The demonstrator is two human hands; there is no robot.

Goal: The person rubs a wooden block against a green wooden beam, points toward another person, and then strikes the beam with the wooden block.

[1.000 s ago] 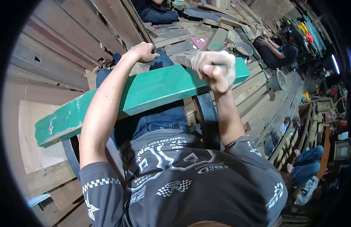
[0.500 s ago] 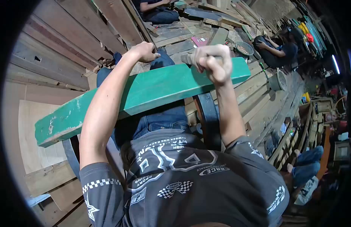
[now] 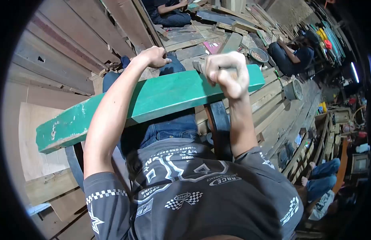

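Note:
A long green wooden beam (image 3: pixel 165 94) lies slantwise across my lap, its left end chipped and scuffed. My left hand (image 3: pixel 153 57) is closed just beyond the beam's far edge, with the forearm crossing over the wood; what its fingers hold is hidden. Over the beam's right part, my right hand (image 3: pixel 229 74) is curled into a fist. A small greyish piece (image 3: pixel 198 66) shows beside its fingers at the far edge, but whether the hand grips it is unclear. A dark curved support (image 3: pixel 219 124) stands under the beam.
Wooden planks (image 3: pixel 73 32) lean at the upper left. One person (image 3: pixel 169 14) sits at the top, another (image 3: pixel 291 58) at the upper right. A bowl (image 3: pixel 258 55), a bucket (image 3: pixel 293 90) and scattered boards lie on the floor. Someone's legs (image 3: pixel 323 178) show at the right.
My right hand has shifted slightly down and looks a little larger. My left hand has moved very slightly. The beam keeps nearly the same position.

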